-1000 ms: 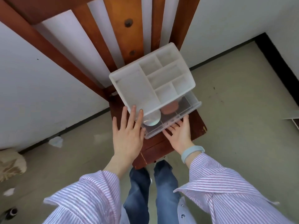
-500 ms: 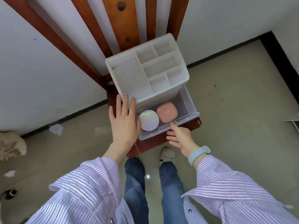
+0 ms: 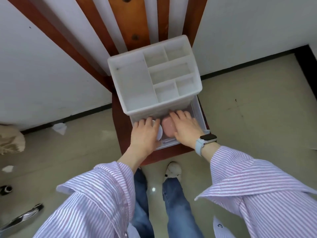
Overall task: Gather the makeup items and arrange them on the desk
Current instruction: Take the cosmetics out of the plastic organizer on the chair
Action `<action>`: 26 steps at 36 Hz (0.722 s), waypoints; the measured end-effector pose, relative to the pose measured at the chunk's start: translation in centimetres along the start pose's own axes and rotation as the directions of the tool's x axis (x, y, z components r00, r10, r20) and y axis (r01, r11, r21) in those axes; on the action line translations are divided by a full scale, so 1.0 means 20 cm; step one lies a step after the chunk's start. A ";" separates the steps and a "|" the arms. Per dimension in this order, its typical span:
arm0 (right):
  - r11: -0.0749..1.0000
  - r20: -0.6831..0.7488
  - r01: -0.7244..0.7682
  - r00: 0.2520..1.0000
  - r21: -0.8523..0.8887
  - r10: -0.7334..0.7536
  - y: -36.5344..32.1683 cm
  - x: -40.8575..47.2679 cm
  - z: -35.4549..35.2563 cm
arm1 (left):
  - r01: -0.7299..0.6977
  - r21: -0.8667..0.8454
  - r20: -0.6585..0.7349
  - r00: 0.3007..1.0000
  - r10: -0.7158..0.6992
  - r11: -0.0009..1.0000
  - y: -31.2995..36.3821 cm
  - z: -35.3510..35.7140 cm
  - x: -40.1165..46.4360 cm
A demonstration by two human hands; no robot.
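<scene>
On my head feed I see a white plastic organizer [image 3: 154,83] standing on a red-brown wooden chair seat [image 3: 171,154], the surface here. Its top tray is split into one large bin on the left and five smaller bins on the right; I see nothing in any of them. Below it a clear drawer [image 3: 199,117] is pulled out toward me. Inside lie two makeup items side by side: a round white compact [image 3: 159,133] on the left and a pink rounded case [image 3: 169,127] just right of it.

Both hands are in the drawer. The left hand [image 3: 145,134] has its fingers curled over the round white compact, gripping it. The right hand [image 3: 186,129] lies over the pink rounded case with fingers bent around its far edge, holding it. A pale blue watch [image 3: 205,140] sits on the right wrist.

The chair's slatted back [image 3: 127,19] rises against a white wall [image 3: 257,31]. Around the chair is a pale tiled floor [image 3: 248,134] with a crumpled tissue [image 3: 59,127] near the dark baseboard on the left.
</scene>
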State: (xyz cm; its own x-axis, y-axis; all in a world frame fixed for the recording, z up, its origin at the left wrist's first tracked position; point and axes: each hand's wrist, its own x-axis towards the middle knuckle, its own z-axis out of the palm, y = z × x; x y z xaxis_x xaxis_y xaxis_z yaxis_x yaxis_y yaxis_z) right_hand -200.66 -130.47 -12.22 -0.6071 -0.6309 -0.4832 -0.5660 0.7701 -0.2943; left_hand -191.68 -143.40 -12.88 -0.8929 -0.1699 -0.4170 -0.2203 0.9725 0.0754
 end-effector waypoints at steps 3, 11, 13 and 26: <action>0.996 0.029 -0.030 0.999 0.080 0.028 0.02 0.01 -0.02 | -0.008 0.028 0.026 1.000 0.007 1.000 -0.01 0.00 0.00; 0.915 -0.098 0.027 0.995 0.403 0.014 0.05 -0.10 -0.12 | -0.118 -0.372 -0.126 0.989 0.076 0.921 -0.03 -0.13 -0.11; 0.826 -0.155 -0.012 0.981 0.563 0.119 0.04 -0.16 -0.14 | -0.068 -0.591 -0.132 0.991 -0.014 0.804 -0.01 -0.18 -0.16; 0.155 0.078 -0.098 0.989 0.983 0.129 -0.19 -0.31 -0.27 | 0.255 -0.631 0.435 0.899 -0.061 -0.733 0.00 -0.41 -0.31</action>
State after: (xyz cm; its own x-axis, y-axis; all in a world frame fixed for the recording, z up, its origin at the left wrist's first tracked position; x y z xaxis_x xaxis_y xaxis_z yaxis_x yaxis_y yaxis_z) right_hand -197.71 -129.97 -3.56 -0.6297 -0.5170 -0.5798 0.5201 0.2738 -0.8090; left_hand -189.40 -143.60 -2.80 -0.6182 -0.1426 -0.7729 -0.3145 -0.8564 0.4095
